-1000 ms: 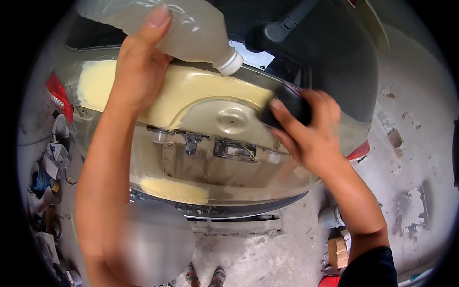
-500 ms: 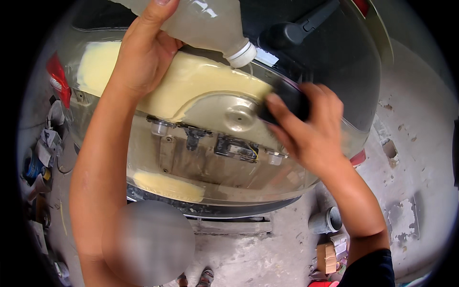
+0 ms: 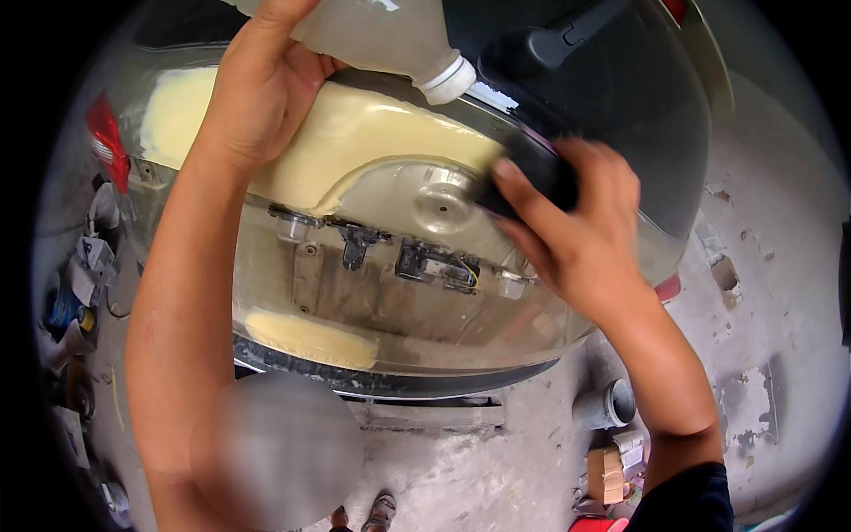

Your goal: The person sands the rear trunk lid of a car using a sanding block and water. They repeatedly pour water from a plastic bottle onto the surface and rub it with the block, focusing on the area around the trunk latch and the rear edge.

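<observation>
My left hand [image 3: 264, 102] grips a cloudy plastic bottle [image 3: 381, 40], tilted with its white cap [image 3: 449, 81] pointing down and right. Below it, pale yellow body filler [image 3: 381, 133] covers a band of the car's tailgate [image 3: 390, 188]. At the right end of that band, my right hand [image 3: 581, 226] is wrapped round a dark sanding block [image 3: 532, 177], blurred by motion. The block's working face is hidden against the panel. Between the hands lies a round recess [image 3: 443, 208] in the bare panel.
Lamp sockets and a latch [image 3: 436, 264] with a yellow wire sit under the recess. A rear wiper [image 3: 541, 53] crosses the dark window. A grey bucket [image 3: 605, 406] and cardboard box [image 3: 606, 474] stand on the floor at right; clutter [image 3: 84, 275] lines the left.
The bottle has risen slightly; the thin stream at its cap is no longer visible. My right hand still holds the blurred block at nearly the same spot.
</observation>
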Available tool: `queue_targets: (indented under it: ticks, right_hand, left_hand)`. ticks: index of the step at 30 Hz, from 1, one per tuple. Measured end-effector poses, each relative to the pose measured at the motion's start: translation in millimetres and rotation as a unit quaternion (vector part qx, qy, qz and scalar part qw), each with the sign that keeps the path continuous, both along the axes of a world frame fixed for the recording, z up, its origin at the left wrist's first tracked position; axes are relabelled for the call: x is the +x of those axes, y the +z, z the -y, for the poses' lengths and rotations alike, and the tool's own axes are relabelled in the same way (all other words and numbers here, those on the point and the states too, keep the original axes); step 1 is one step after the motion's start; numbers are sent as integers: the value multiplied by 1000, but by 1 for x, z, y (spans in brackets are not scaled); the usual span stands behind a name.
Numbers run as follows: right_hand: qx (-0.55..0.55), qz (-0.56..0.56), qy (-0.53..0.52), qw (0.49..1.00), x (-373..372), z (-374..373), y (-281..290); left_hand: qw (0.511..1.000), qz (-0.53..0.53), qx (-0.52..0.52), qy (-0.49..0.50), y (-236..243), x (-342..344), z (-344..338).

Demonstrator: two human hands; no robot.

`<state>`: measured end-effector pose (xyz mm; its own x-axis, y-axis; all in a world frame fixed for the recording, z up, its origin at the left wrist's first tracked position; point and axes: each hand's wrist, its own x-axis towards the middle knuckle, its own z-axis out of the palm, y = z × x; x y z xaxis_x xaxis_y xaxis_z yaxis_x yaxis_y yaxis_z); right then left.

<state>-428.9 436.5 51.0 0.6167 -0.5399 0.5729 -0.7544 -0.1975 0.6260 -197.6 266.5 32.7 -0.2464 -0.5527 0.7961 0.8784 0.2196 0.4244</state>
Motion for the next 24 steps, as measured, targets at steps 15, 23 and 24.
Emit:
queue_targets:
  ticks: [15, 23, 24]
  right_hand:
    - [-7, -4, 1, 1000, -6, -5, -3]
    - [4, 7, -16, 1000, -11, -14, -2]
    - [-6, 1, -2, 1000, -8, -9, -2]
  left_hand:
    - [998, -23, -3, 58, -5, -11, 6]
    - [997, -36, -23, 69, -8, -12, 11]
    - [996, -27, -47, 64, -9, -11, 14]
